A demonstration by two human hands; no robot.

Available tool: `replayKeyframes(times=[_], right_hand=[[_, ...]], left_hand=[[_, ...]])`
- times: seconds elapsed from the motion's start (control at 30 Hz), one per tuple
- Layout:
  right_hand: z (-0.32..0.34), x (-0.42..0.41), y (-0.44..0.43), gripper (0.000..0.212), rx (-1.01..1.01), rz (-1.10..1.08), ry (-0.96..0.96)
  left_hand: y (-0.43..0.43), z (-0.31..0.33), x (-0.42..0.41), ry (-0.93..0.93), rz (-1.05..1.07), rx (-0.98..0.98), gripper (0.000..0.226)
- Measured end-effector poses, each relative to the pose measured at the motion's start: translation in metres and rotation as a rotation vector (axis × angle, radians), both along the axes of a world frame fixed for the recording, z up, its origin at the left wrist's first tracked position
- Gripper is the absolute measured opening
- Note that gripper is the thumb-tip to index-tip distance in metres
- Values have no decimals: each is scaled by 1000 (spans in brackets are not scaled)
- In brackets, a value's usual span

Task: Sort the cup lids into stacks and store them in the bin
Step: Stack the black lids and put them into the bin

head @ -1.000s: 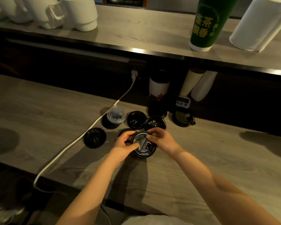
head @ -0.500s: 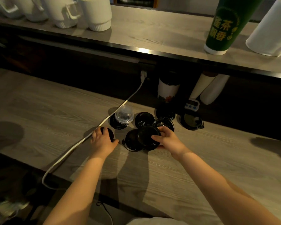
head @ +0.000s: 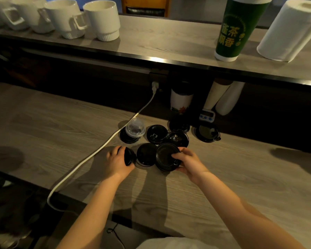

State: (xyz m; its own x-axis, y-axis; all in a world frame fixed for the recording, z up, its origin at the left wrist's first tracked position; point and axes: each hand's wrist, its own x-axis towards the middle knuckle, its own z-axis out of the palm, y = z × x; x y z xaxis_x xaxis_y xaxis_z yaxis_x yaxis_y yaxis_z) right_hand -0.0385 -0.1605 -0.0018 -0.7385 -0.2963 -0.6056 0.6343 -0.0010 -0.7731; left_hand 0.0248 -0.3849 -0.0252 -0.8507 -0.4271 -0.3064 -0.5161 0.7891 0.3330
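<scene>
On the wood-grain counter [head: 43, 126] below a shelf [head: 169, 38] of white mugs [head: 101, 20], my left hand [head: 117, 162] curls over a small black lid [head: 129, 156]; my right hand [head: 189, 163] pinches a larger black lid [head: 166, 156] beside loose lids [head: 157, 133].

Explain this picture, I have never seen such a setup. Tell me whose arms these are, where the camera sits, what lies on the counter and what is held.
There is no machine: one camera worn on a person's head looks down at their bare arms. The left hand grips a round black plastic lid beside the white power cable. The right hand holds a second black lid. On the grey wooden counter lie more black lids and a clear domed lid. The shelf above carries white mugs, a tall green cup and a paper towel roll. No bin shows.
</scene>
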Motion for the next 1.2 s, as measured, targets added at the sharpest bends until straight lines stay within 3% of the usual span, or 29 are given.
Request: replayKeyframes(times=[0.13, 0.27, 0.4, 0.63, 0.73, 0.83, 0.93, 1.07, 1.2], right_hand=[[7, 4, 8, 14, -29, -17, 7], [18, 5, 27, 17, -93, -69, 52], [33, 9, 54, 19, -169, -106, 117], [43, 22, 93, 31, -298, -85, 76], [46, 26, 103, 33, -200, -37, 151], [43, 25, 107, 15, -113, -69, 181], [41, 23, 112, 13, -72, -87, 208], [42, 23, 117, 19, -74, -6, 255], [36, 25, 112, 34, -16, 12, 334]], left_hand=[[34, 38, -4, 278, -55, 145, 78], [79, 76, -5, 443, -271, 238, 82], [115, 90, -4, 453, -458, 287, 85], [153, 89, -9, 350, -560, 333, 92], [166, 88, -9, 325, -616, 314, 97], [171, 85, -9, 289, -657, 291, 100], [169, 81, -6, 269, -614, 332, 95], [162, 74, -12, 195, -425, 557, 74], [164, 67, -11, 165, -264, 718, 69]])
